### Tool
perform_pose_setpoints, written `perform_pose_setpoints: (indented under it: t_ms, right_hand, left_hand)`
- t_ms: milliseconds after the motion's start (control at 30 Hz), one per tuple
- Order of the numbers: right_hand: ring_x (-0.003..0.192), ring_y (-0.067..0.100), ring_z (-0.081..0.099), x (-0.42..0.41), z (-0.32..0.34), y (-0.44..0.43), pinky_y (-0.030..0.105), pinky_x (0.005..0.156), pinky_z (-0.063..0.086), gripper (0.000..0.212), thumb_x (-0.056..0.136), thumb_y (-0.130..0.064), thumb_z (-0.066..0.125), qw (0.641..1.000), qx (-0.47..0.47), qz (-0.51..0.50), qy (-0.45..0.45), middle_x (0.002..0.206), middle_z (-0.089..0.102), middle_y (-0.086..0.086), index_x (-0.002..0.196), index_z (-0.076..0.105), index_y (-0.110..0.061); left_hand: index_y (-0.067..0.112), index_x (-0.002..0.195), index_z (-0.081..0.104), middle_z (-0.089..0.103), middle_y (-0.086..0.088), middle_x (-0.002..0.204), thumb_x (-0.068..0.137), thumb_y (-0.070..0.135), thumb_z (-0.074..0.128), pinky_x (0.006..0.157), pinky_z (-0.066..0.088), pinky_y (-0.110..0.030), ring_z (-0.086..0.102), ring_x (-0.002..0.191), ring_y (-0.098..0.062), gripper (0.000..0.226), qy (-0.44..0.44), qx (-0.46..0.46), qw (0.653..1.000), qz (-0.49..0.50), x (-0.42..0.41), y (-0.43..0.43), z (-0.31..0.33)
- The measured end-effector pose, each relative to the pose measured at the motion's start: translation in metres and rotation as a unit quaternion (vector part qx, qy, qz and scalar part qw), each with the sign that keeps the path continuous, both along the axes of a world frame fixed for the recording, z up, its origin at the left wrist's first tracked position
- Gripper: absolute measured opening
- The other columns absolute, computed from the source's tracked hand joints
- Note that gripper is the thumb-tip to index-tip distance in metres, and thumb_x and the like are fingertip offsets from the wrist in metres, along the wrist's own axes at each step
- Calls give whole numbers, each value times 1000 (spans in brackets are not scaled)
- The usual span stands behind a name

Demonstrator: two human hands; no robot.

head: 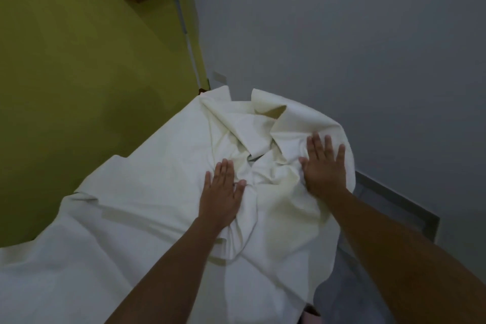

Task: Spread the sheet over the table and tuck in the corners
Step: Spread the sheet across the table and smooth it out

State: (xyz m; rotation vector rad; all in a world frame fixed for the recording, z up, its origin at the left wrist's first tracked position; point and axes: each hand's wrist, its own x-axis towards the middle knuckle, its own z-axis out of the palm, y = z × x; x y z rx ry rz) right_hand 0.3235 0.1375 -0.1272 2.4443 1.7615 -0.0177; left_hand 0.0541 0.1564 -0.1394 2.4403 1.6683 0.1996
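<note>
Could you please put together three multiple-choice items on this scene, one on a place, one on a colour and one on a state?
1. Where does the bunched part of the sheet lie?
A. at the far end, between the hands
B. on the floor
C. beside the person's elbows

2. What colour is the wall on the left?
A. red
B. yellow-green
C. black

3. How are the hands placed?
A. clenched in fists
B. lifted clear of the sheet
C. flat, palms down on the sheet

Answers: 1 A, the folds pile up between the left hand and right hand; 2 B, it looks yellow-green; 3 C, fingers are spread on the cloth.
</note>
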Motion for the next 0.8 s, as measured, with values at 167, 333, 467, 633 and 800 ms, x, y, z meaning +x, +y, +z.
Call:
perform_pose_setpoints:
  t_ms: [167,333,467,633,800]
  right_hand:
    - [147,26,-12,44,11,-12,55,117,-4,58,101,-38,11,993,-46,-97,41,160,-13,1,151,-8,-16]
    - [148,28,3,-7,42,2,49,118,2,59,96,-14,28,984,112,-68,124,161,6,8,151,8,-10]
    - [148,26,4,-62,52,15,42,119,2,51,101,-20,25,967,164,-3,192,160,11,6,151,16,-10]
    - [148,25,-1,-59,32,23,45,119,0,52,102,-27,19,980,98,0,170,161,4,3,152,9,-13]
    - [148,28,-4,-30,17,41,49,117,-4,63,100,-47,15,987,44,-24,155,161,0,6,152,2,-13]
  left_hand:
    - [8,152,5,8,-7,160,101,43,26,119,2,-39,6,148,-18,65,-4,-15,1000,9,7,8,5]
    - [7,152,4,8,-9,160,102,44,20,120,-2,-41,4,149,-19,64,-15,11,1000,5,12,1,19]
    - [10,151,-5,0,-7,161,99,51,14,117,-10,-39,-4,148,-17,69,-29,-17,999,8,30,-9,26]
    - [9,151,-5,-1,-7,161,101,48,17,118,-9,-41,-4,148,-17,68,1,-50,999,8,33,9,19]
    - [9,152,-2,2,-6,161,100,45,21,118,-8,-42,-2,148,-17,67,-3,-41,999,6,40,41,10]
